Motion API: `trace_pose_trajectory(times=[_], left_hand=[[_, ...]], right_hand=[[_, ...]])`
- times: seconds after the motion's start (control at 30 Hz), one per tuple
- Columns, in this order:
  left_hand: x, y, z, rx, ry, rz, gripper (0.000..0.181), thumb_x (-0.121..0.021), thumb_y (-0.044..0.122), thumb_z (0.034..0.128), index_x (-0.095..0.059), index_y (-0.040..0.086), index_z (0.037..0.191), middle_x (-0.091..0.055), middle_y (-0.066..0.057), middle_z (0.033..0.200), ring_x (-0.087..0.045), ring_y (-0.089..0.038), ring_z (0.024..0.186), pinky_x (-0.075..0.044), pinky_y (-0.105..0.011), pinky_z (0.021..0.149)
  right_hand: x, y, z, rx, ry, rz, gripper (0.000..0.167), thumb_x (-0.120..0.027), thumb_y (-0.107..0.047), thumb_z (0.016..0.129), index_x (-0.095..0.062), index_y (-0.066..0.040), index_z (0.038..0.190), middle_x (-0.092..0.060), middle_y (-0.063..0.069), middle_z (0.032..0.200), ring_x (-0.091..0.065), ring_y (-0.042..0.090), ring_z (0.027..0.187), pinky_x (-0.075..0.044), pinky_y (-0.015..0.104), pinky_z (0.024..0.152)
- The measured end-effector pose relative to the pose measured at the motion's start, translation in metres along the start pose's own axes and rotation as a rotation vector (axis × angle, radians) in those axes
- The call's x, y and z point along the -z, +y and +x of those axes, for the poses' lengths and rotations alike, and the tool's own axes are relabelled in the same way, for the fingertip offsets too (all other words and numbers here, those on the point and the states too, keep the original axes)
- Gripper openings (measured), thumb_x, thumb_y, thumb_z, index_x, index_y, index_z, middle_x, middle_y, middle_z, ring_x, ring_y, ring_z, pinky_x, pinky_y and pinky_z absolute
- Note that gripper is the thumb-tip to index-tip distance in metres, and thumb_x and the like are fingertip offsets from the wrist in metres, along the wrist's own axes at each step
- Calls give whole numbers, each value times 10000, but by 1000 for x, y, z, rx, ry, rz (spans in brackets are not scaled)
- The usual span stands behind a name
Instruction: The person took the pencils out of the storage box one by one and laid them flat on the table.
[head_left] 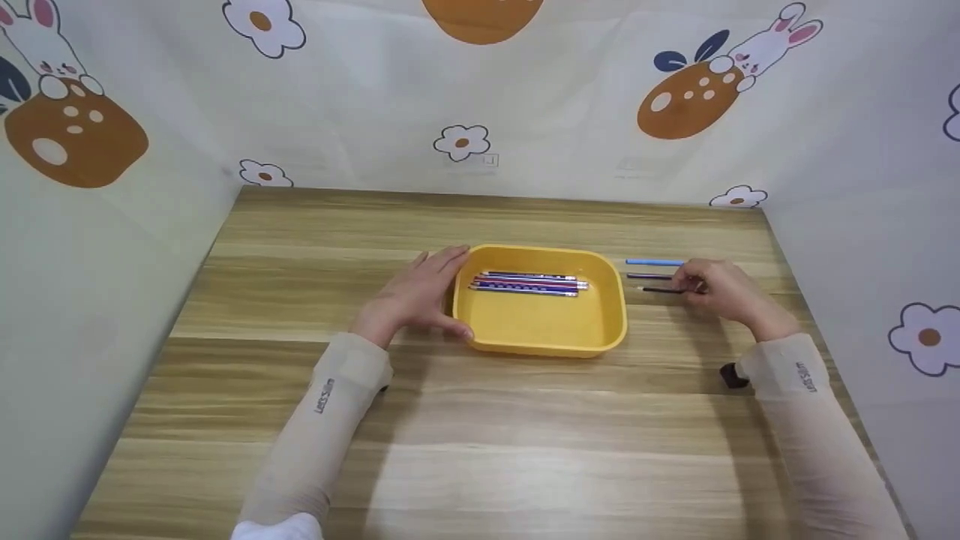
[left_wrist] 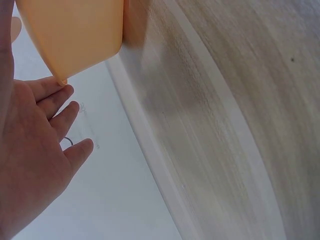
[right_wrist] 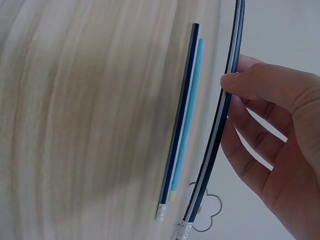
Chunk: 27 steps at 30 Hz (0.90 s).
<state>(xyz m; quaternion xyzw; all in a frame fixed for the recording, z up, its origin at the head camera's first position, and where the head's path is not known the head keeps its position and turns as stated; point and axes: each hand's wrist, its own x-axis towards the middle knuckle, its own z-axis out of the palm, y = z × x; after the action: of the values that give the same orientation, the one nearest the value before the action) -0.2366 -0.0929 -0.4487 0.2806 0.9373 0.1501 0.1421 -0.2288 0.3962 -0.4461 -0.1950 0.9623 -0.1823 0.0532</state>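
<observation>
Dark striped pencil [right_wrist: 210, 145]: pinched by right hand [head_left: 718, 292]; pickup, presumably. Yellow rectangular box [head_left: 536, 324] leftward: touched by outspread left hand [head_left: 417, 295]; transfer likely needed.

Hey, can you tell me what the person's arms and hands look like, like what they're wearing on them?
The left hand and right hand are ungloved. Long, pale beige sleeves cover the forearms, each with small dark lettering near the cuff. White cloth shows farther up the left arm. A small black block sits by the right cuff.
</observation>
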Motion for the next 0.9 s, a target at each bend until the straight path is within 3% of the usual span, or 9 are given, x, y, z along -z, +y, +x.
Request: trace_pose_trajectory(times=[0.13,0.37,0.63,0.9], left_hand=[[0,0,1,5,-4,0,1292,-765,752,648,-139,164,1613,-129,-26,1694,-126,-235,1569,-48,-487,1300],[-1,-1,2,-12,0,15,1337,-760,782,617,-127,155,1614,-132,-30,1693,-134,-233,1568,-68,-493,1299],[-1,-1,2,-3,1,12,1360,-742,814,593,-125,160,1615,-130,-30,1693,-132,-231,1568,-73,-497,1297],[0,0,2,-1,-7,11,1354,-734,817,598,-125,162,1615,-117,-27,1695,-120,-229,1570,-62,-486,1300]], right_hand=[[-6,6,2,-3,-6,7,175,-689,107,802,-700,-32,907,-726,138,918,-682,291,864,-594,483,781],[-13,12,8,-1,-16,-21,189,-678,94,787,-711,-66,882,-742,105,901,-699,271,854,-592,469,784],[-16,13,15,-76,-79,-16,191,-662,79,821,-717,-61,938,-737,142,975,-687,317,929,-573,525,872],[-17,14,18,-105,-97,-30,167,-661,64,844,-718,-53,949,-724,156,969,-668,308,901,-568,525,846]])
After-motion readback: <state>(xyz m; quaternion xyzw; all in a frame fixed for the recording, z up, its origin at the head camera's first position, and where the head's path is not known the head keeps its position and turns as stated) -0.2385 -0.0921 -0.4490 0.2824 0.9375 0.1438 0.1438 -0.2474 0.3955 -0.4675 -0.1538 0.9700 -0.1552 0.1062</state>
